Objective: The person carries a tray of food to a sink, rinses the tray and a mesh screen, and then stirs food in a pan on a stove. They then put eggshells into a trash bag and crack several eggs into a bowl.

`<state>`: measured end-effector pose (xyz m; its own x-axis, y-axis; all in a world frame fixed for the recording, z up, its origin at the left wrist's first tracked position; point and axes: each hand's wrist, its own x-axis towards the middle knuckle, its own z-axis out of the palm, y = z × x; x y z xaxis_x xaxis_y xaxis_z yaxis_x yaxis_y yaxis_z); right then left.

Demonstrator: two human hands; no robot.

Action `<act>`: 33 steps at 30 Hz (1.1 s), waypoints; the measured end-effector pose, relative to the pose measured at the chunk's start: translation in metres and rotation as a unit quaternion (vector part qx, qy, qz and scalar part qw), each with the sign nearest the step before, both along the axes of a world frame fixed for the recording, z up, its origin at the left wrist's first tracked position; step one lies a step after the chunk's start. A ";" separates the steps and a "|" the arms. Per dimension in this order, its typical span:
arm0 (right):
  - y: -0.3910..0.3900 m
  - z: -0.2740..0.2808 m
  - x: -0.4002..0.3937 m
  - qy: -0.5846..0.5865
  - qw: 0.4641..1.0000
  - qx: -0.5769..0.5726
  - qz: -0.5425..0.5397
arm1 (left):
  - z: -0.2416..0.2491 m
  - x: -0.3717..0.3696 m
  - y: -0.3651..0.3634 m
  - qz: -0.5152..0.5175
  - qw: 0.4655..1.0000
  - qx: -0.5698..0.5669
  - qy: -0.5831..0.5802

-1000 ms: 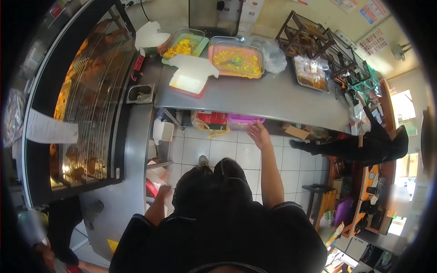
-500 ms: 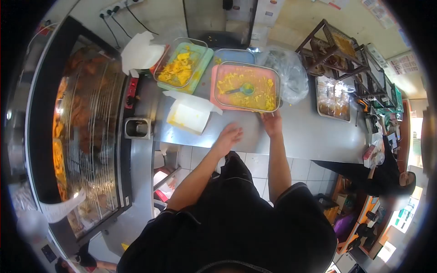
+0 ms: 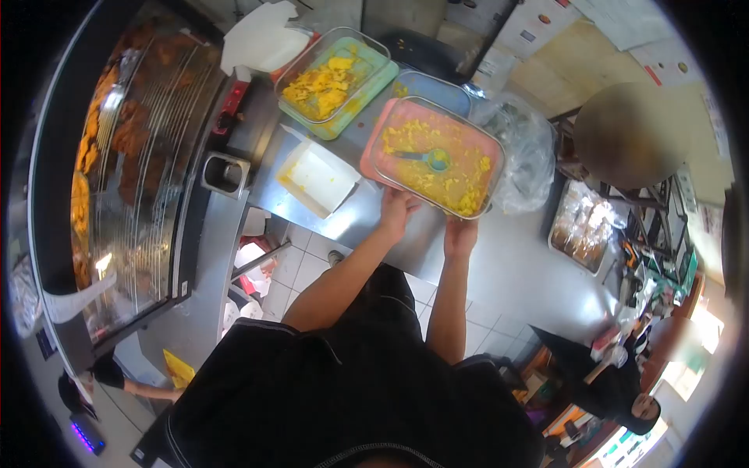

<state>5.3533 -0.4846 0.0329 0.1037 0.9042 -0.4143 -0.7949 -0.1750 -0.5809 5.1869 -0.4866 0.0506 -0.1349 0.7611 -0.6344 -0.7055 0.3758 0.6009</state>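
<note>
Both hands are at the near edge of a wire-rimmed tray (image 3: 441,196) that holds yellow food bits and a green scoop (image 3: 437,161), over a pink tray (image 3: 373,156). My left hand (image 3: 398,210) has its fingers closed on the near rim, left of centre. My right hand (image 3: 460,234) grips the same rim near the right corner, its fingertips partly hidden under the tray. To the left lies an open white carton (image 3: 321,178) with yellow smears. Behind it is a green tray (image 3: 339,125) under a glass-like dish of yellow pieces (image 3: 320,97).
A heated display case (image 3: 133,156) stands at the left. A blue tray (image 3: 437,93), a clear plastic bag (image 3: 515,156) and a tray of wrapped items (image 3: 581,226) are on the counter (image 3: 507,257). One person (image 3: 616,382) is at lower right, another (image 3: 109,374) at lower left.
My left hand has moved from above the counter to the tray's near rim. My right hand now holds the rim more firmly. The camera view has tilted and turned.
</note>
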 end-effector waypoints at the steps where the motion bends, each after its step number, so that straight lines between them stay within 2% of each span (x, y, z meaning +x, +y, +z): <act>1: -0.002 0.004 0.001 -0.008 1.000 -0.004 0.000 | 0.009 0.001 -0.001 -0.017 0.999 -0.018 0.023; 5: -0.004 0.022 0.006 -0.036 0.999 -0.022 -0.028 | 0.033 0.002 -0.002 -0.063 0.994 -0.027 0.082; 7: -0.003 0.034 0.010 -0.027 0.999 0.008 -0.029 | 0.042 0.001 -0.005 -0.081 0.993 -0.011 0.090; 10: -0.005 0.057 0.026 -0.016 0.998 0.064 -0.016 | 0.060 -0.004 -0.016 -0.127 0.985 0.066 0.094; 13: -0.014 0.095 0.037 -0.050 0.995 0.082 -0.010 | 0.073 -0.027 -0.044 -0.219 0.964 0.143 0.045; 16: -0.035 0.147 0.029 -0.097 0.990 0.103 0.020 | 0.070 -0.055 -0.123 -0.216 0.945 0.244 0.024; 18: -0.056 0.164 0.017 -0.078 0.992 0.094 0.035 | 0.049 -0.083 -0.198 -0.202 0.953 0.201 0.100; 19: -0.069 0.168 0.014 -0.070 0.993 0.088 0.041 | 0.039 -0.100 -0.246 -0.184 0.968 0.128 0.112; 20: -0.085 0.168 0.009 -0.069 0.994 0.068 0.045 | 0.001 -0.112 -0.302 -0.101 0.985 0.117 0.073; 21: -0.100 0.167 0.006 -0.061 0.994 0.070 0.057 | -0.014 -0.129 -0.366 -0.063 0.982 0.040 0.173; 22: -0.115 0.164 -0.001 -0.047 0.993 0.073 0.080 | -0.043 -0.142 -0.434 0.003 0.974 -0.026 0.223; 23: -0.131 0.159 -0.014 -0.030 0.990 0.072 0.116 | -0.067 -0.146 -0.507 0.128 0.954 -0.118 0.246; 24: -0.146 0.152 -0.027 -0.007 0.985 0.079 0.154 | -0.116 -0.147 -0.591 0.201 0.899 -0.221 0.322; 25: -0.167 0.139 -0.036 0.018 0.977 0.081 0.198 | -0.112 -0.136 -0.662 0.239 0.802 -0.356 0.417; 27: -0.215 0.121 -0.071 0.120 0.925 0.140 0.332 | -0.165 -0.109 -0.816 0.295 0.665 -0.508 0.461; 28: -0.237 0.111 -0.089 0.116 0.917 0.097 0.368 | -0.164 -0.098 -0.872 0.335 0.663 -0.552 0.379; 29: -0.263 0.101 -0.111 0.106 0.909 0.057 0.398 | -0.160 -0.089 -0.915 0.370 0.661 -0.583 0.294; 31: -0.329 0.097 -0.158 0.149 0.869 0.008 0.472 | -0.149 -0.071 -0.977 0.454 0.653 -0.537 0.282; 33: -0.394 0.091 -0.203 0.124 0.846 -0.023 0.517 | -0.156 -0.080 -1.029 0.491 0.699 -0.437 0.282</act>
